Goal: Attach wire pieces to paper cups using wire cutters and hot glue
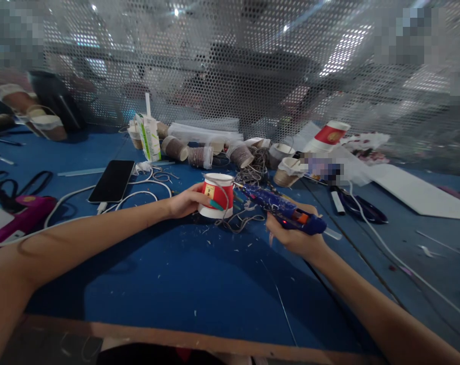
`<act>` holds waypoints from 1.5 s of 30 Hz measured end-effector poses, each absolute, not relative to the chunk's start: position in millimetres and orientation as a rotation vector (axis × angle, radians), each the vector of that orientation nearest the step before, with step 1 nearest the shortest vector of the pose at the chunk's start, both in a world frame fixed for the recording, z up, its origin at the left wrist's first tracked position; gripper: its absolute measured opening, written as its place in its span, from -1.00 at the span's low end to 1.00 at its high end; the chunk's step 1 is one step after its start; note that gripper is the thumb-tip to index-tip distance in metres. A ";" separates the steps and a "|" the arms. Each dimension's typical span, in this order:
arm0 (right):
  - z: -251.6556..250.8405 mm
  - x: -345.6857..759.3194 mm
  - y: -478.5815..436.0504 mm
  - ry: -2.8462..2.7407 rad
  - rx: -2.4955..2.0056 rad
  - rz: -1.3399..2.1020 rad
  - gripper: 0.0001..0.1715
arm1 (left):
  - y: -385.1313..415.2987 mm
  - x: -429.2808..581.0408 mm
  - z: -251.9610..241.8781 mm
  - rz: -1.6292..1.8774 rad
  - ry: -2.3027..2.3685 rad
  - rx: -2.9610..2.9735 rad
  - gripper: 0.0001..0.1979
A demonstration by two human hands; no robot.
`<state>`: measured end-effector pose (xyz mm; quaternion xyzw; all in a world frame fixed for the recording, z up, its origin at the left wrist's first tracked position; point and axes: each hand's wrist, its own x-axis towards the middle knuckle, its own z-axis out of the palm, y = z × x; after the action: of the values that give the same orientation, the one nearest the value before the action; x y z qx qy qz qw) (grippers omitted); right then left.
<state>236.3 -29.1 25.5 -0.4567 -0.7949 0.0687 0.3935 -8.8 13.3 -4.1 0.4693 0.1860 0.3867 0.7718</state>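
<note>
My left hand is closed around the left side of a red and white paper cup, held upright over the blue table. A grey-brown cord runs along the cup's upper rim and hangs down its side to a loose heap behind and below. My right hand grips a blue glue gun with a red light on its body. The gun's metal nozzle points left at the cup's rim, close to the cord; whether it touches I cannot tell.
Several cord-wrapped cups lie behind, near a drink carton with a straw. At left are a phone on a white cable and a purple hair-dryer-like tool. A perforated metal screen bounds the table's back. A white board lies right.
</note>
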 end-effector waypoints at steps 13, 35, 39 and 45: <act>37.9 239.1 -22.8 -2.108 -1.386 -0.013 -0.75 | 15.2 -10.2 -7.7 0.837 0.445 1.028 -0.49; 34.0 198.3 -75.8 -2.475 -0.795 -0.125 -0.67 | 11.7 -1.3 -7.3 0.921 0.590 1.060 -0.43; 30.9 203.3 -68.7 -2.505 -0.915 -0.051 -0.78 | 11.0 -4.6 -6.8 0.885 0.564 1.095 -0.41; 28.5 212.3 -56.9 -2.452 -0.913 0.006 -0.80 | 9.0 -6.1 -3.7 0.858 0.514 1.093 -0.41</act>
<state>212.3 -56.9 28.5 -0.3371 -0.9049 0.0021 0.2597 -6.1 9.0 -3.7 0.4979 0.2342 0.3907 0.7379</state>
